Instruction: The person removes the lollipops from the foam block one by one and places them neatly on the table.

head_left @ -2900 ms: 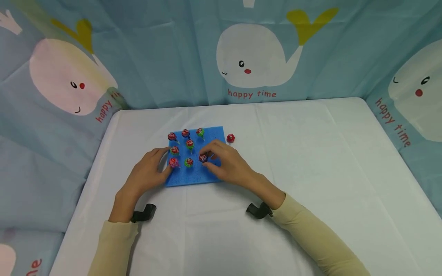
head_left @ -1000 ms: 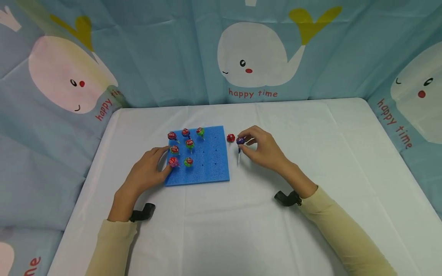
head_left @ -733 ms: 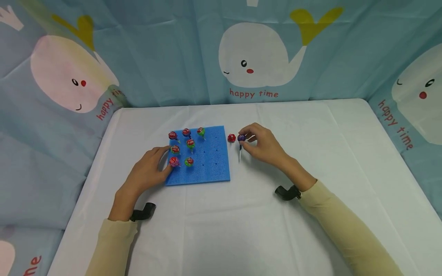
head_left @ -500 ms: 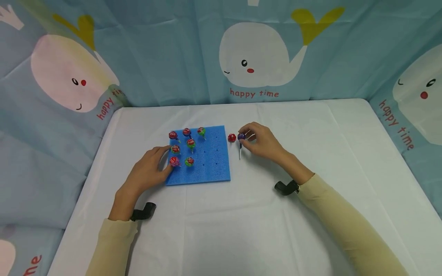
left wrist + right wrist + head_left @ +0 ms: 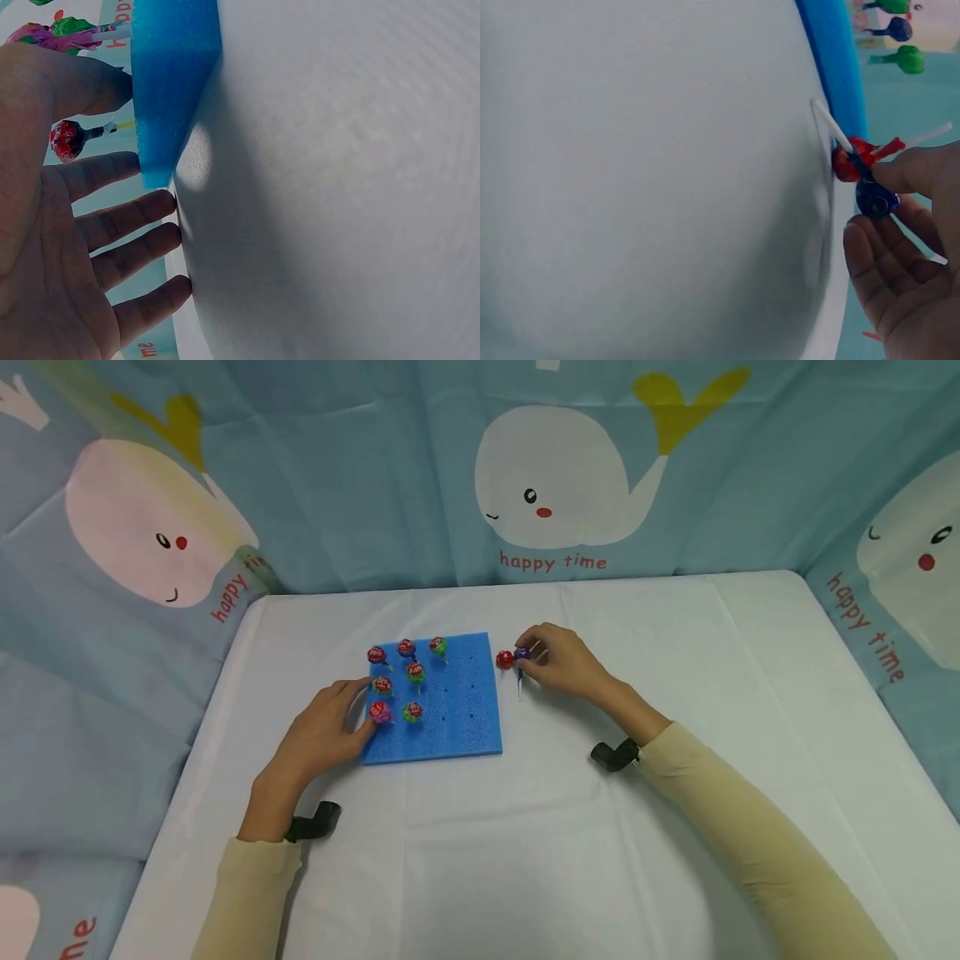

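My right hand (image 5: 562, 662) pinches a dark blue lollipop (image 5: 876, 199) by its wrapped head, the white stick slanting down toward the tabletop. Right beside it, at the board's right edge, sits a red lollipop (image 5: 505, 659). In the head view, a blue foam board (image 5: 468, 735) bears several upright lollipops on its left and middle, among them a pink one (image 5: 380, 712) and a green-and-red one (image 5: 412, 712). My left hand (image 5: 318, 727) rests at the board's left edge, thumb and index finger touching it; in the left wrist view its fingers are spread and fairly straight.
Small holes (image 5: 472, 685) dot the right part of the board. A white cloth (image 5: 675, 643) covers the table. Behind and at the sides hangs a blue whale-print curtain (image 5: 375, 485). Each wrist carries a black camera mount (image 5: 615, 755).
The right hand has carried the dark blue lollipop from the board rightward onto the table side, then slightly back and left against the red one. The left hand stays in place.
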`<state>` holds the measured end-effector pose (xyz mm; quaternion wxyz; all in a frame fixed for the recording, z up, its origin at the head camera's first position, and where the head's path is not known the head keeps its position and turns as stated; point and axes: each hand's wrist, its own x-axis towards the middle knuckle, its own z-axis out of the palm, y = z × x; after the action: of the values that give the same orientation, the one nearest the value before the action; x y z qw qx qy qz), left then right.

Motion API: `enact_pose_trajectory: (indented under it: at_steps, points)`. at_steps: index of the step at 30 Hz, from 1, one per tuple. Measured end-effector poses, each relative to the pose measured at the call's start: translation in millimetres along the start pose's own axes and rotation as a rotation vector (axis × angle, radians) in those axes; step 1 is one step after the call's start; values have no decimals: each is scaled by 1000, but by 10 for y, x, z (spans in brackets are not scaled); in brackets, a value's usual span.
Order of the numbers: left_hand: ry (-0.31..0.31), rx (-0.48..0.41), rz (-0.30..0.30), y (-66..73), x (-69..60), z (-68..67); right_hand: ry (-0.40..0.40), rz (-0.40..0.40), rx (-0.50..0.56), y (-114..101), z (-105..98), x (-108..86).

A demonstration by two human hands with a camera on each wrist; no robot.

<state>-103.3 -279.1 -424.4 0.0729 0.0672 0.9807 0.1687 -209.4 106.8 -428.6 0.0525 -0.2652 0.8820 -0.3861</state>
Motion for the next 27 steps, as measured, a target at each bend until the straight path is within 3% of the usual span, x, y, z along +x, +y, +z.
enact_pose_trajectory:
  at_steps: [27]
  points:
    - [-5,-2,-6,0,-12,-14,-31,7,-83,-13,44,57]
